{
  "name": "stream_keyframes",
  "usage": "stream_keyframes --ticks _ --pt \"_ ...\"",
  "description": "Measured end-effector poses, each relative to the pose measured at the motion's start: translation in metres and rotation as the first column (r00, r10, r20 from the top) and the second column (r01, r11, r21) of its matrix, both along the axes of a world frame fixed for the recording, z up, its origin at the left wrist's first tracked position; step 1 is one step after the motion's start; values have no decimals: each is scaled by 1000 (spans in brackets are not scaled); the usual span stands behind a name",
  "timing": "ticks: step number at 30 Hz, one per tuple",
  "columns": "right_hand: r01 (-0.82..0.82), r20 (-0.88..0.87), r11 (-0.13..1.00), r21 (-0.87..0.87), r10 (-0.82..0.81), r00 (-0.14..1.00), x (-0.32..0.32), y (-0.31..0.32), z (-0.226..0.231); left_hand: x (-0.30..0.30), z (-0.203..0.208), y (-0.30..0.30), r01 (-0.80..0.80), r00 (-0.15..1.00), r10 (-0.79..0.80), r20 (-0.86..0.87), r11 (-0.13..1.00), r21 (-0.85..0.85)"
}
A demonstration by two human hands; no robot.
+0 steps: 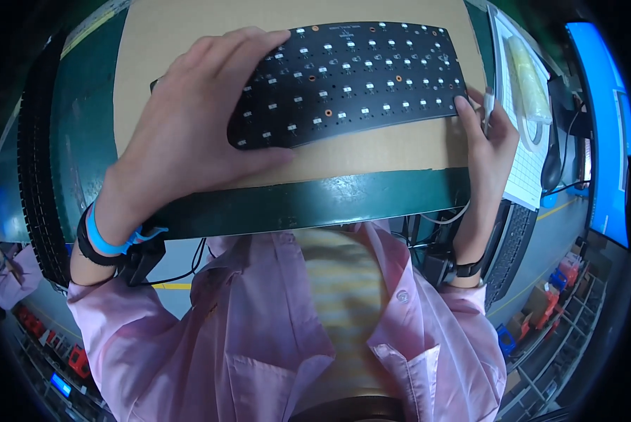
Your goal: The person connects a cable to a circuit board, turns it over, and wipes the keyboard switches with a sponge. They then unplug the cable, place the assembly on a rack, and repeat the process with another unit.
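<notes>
A long black circuit board point(357, 77), dotted with rows of small white parts and a few copper-ringed holes, lies over a brown cardboard sheet. My left hand point(196, 105) spans its left part, fingers at the far edge and thumb along the near edge, covering that end. At the right end my right hand point(490, 133) has its thumb against the board's near corner. A white cable plug point(489, 102) sticks up between the fingers of that hand. Whether the right fingers also reach under the board is hidden.
Brown cardboard point(400, 151) covers part of the green tabletop point(315, 204). At right are a white gridded panel point(526, 162), a yellowish wrapped roll point(528, 77), a black mouse point(551, 169) and a blue-lit screen point(600, 133). A black slatted strip point(37, 162) edges the left.
</notes>
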State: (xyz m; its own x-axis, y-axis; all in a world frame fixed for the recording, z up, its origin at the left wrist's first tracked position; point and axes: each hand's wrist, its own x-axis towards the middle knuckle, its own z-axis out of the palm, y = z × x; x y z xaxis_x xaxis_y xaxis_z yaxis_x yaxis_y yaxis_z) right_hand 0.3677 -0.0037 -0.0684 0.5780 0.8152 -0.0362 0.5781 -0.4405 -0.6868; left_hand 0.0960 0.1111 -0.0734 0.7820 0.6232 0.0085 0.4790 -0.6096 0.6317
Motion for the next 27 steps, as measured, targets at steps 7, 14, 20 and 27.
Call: stream_keyframes --ticks 7,14,20,27 --pt "60 47 997 52 -63 997 -7 -3 -4 -10 0 4 75 994 -68 -82 994 78" --pt "60 103 993 103 -71 992 -12 -3 -3 -16 -12 1 43 999 -42 -26 998 38" --pt "124 11 985 120 -126 992 -26 -4 -2 -14 -14 -3 35 999 -36 37 999 31" --pt "242 -80 948 206 -230 970 -20 0 -5 -14 -11 -3 48 998 -49 47 999 12"
